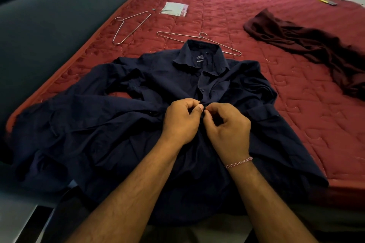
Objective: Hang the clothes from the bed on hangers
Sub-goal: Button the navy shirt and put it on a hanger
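A dark navy button-up shirt (110,128) lies spread face up on the red mattress (246,25), collar pointing away from me. My left hand (180,121) and my right hand (227,124) meet at the shirt's front placket, each pinching the fabric at a button. One wire hanger (199,42) lies just beyond the collar, partly under it. A second wire hanger (131,26) lies farther left. A maroon garment (308,45) sits crumpled at the right.
A clear plastic packet (174,9) lies near the far left of the mattress. A small yellow and grey object (326,1) rests at the far right edge. A dark grey padded headboard (49,16) runs along the left side.
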Tool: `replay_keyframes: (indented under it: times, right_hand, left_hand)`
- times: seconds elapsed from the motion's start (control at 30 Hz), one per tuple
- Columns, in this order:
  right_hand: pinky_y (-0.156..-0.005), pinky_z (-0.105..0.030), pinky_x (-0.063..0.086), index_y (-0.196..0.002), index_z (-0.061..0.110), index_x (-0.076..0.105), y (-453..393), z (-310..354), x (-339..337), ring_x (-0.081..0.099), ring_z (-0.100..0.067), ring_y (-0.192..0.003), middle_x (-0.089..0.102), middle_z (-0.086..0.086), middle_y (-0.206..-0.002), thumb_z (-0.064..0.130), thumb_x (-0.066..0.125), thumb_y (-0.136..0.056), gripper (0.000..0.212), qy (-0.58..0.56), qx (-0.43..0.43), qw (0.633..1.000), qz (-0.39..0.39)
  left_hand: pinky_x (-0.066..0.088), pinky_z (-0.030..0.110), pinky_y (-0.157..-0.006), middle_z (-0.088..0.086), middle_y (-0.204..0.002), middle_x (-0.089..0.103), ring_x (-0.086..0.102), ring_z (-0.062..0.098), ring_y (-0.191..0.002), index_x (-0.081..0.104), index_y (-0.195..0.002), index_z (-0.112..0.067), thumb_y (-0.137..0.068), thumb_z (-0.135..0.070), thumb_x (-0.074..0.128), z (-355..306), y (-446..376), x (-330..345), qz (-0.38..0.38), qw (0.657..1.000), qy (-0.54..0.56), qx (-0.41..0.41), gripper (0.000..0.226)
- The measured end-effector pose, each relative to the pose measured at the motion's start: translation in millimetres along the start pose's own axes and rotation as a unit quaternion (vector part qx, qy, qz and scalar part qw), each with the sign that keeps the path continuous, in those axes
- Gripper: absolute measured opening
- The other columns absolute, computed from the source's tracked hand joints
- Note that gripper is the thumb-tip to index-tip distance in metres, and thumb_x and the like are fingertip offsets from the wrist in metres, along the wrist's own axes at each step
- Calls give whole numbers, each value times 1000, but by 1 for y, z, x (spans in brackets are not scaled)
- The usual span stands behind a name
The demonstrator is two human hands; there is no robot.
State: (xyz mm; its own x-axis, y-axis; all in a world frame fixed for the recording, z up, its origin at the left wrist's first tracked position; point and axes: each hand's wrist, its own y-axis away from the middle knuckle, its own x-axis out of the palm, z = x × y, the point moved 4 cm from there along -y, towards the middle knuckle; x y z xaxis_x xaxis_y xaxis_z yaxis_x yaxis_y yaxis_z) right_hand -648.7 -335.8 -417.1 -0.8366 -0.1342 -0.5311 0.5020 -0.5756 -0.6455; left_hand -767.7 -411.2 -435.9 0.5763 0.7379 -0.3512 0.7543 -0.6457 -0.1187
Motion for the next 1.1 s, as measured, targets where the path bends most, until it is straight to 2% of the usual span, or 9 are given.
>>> replay_keyframes:
  times: [0.1, 0.23, 0.3, 0.5, 0.67, 0.77, 0.83, 1.0, 1.1]
  right_hand:
    - [-71, -18, 56, -90, 14, 77, -8, -14, -2, 72, -8, -75, 75, 7, -82, 9, 78, -88, 5, -144, 124, 980, 63]
    - [-65, -22, 56, -86, 1, 70, -19, -29, 1, 69, -17, -68, 72, -5, -74, 4, 79, -82, 10, -392, 330, 835, 202]
    - [-63, -23, 55, -81, 4, 66, -25, -34, 2, 67, -16, -65, 70, -4, -70, 9, 82, -75, 19, -402, 371, 806, 224]
    - [-72, -28, 59, -91, 5, 70, -17, -37, -1, 73, -22, -80, 75, -6, -84, 18, 84, -80, 21, -355, 315, 869, 140]
    - [-91, -22, 52, -101, 23, 76, -12, -36, -22, 67, -5, -102, 71, 13, -104, 21, 72, -92, 10, -108, 85, 979, 153]
    - [-99, -24, 45, -94, 31, 75, -2, -33, -21, 56, -3, -118, 63, 19, -117, 38, 69, -84, 14, -45, 21, 974, 222]
    - [-100, -27, 44, -89, 31, 73, 1, -30, -22, 54, -5, -121, 63, 18, -118, 39, 68, -83, 12, -61, 10, 972, 225]
    - [-94, -31, 49, -88, 27, 70, 1, -25, -26, 60, -6, -104, 66, 17, -101, 31, 73, -85, 6, -38, -31, 980, 193]
    - [-95, -25, 48, -101, 30, 71, 1, -26, -27, 59, -2, -103, 66, 20, -103, 35, 76, -86, 17, -19, -19, 976, 217]
  left_hand:
    - [56, 20, -68, -9, -79, 74, 69, 5, -75, 77, -89, -22, -101, -24, 64, 0, -1, -1, 12, 1000, 12, -2, 18]
    - [50, 19, -66, -3, -79, 73, 65, 5, -72, 75, -88, -22, -103, -24, 62, 1, -2, -2, 62, 998, 20, 9, 20]
    - [52, 31, -69, 2, -80, 72, 62, 10, -71, 75, -88, -20, -103, -24, 60, 2, -3, -2, 82, 996, 24, 10, 21]
    - [52, 25, -68, -11, -78, 68, 62, 4, -71, 73, -88, -23, -102, -26, 62, -6, 2, -7, 14, 999, 1, 31, 18]
    - [50, 27, -88, -14, -103, 67, 63, 5, -97, 72, -112, -26, -93, -33, 60, -15, 12, -37, -56, 975, -149, 153, 23]
    - [45, 38, -99, -15, -116, 63, 57, 13, -112, 68, -120, -31, -93, -53, 54, -3, 13, -54, 63, 911, -370, 169, 37]
    - [45, 39, -103, -13, -121, 62, 55, 13, -115, 68, -123, -30, -96, -49, 62, 5, 14, -61, 109, 894, -403, 163, 34]
    - [51, 31, -81, -10, -95, 68, 61, 12, -91, 67, -98, -21, -97, -24, 65, -15, 27, -81, -28, 921, -304, 242, 3]
    - [50, 36, -84, -13, -98, 69, 63, 13, -93, 63, -107, -27, -95, -33, 65, -10, 21, -82, 20, 899, -378, 222, 13]
